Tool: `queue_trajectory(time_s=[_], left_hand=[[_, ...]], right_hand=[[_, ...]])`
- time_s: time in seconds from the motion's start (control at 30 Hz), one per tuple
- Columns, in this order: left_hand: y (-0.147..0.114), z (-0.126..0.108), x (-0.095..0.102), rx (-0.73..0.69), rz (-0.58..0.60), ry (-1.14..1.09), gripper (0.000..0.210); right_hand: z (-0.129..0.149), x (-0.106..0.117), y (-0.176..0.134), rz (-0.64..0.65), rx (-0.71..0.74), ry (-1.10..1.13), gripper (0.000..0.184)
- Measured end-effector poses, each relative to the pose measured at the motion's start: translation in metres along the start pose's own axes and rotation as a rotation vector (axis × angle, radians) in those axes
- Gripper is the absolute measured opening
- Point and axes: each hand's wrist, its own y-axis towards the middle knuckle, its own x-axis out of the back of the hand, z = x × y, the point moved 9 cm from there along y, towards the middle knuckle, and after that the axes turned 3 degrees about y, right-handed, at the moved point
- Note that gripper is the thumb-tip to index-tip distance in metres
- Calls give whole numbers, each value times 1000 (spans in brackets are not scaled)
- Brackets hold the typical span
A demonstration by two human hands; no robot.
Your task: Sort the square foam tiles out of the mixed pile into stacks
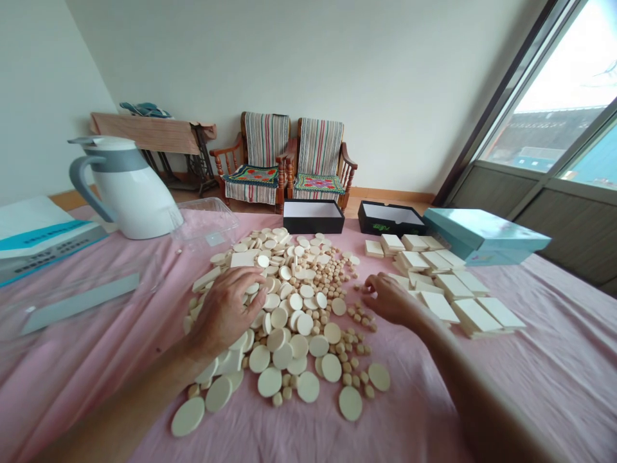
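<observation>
A heap of pale wooden discs (278,317) and small wooden cubes with rounded corners (332,283) is spread across the middle of the pink cloth. My left hand (230,302) rests over the heap's left side, thumb and fingers apart around some discs. On the right edge, beside the loose small cubes, is my right hand (389,298), its fingers bent with a gap between thumb and forefinger; nothing shows held in it. Stacks of pale rectangular wooden tiles (453,286) lie just beyond it to the right.
Two black open boxes (313,224) (391,222) stand behind the heap, with a light blue box (486,238) at right. A white and grey jug (130,186), clear plastic container (207,222) and blue-white package (43,238) are at left. Two chairs (265,148) stand beyond the table.
</observation>
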Motion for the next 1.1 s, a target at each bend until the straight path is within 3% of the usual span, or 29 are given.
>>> queue_trajectory(time_s=[0.1,0.2,0.33,0.47,0.63,0.83,0.97,1.1], left_hand=[[0,0,1,-6,-11,6,13],[0,0,3,-4,-21,5,12],[0,-1,4,-5,-18,2,12],[-2,-2,1,-15,2,-5,12],[-3,-1,-1,-9,8,-10,13],[-1,-3,1,-2,5,-28,12],[-2,-5,2,-5,-11,-41,12],[-3,-5,1,-11,-5,-39,11]], right_hand=[[21,-6,4,-9,66,237,22],[36,7,13,-88,130,397,24],[20,30,42,-258,53,217,30],[5,12,74,-204,-10,128,31],[27,-16,78,-165,83,158,27],[41,-6,70,-189,131,212,38],[35,1,80,-210,67,157,33],[43,-6,100,-144,25,77,27]])
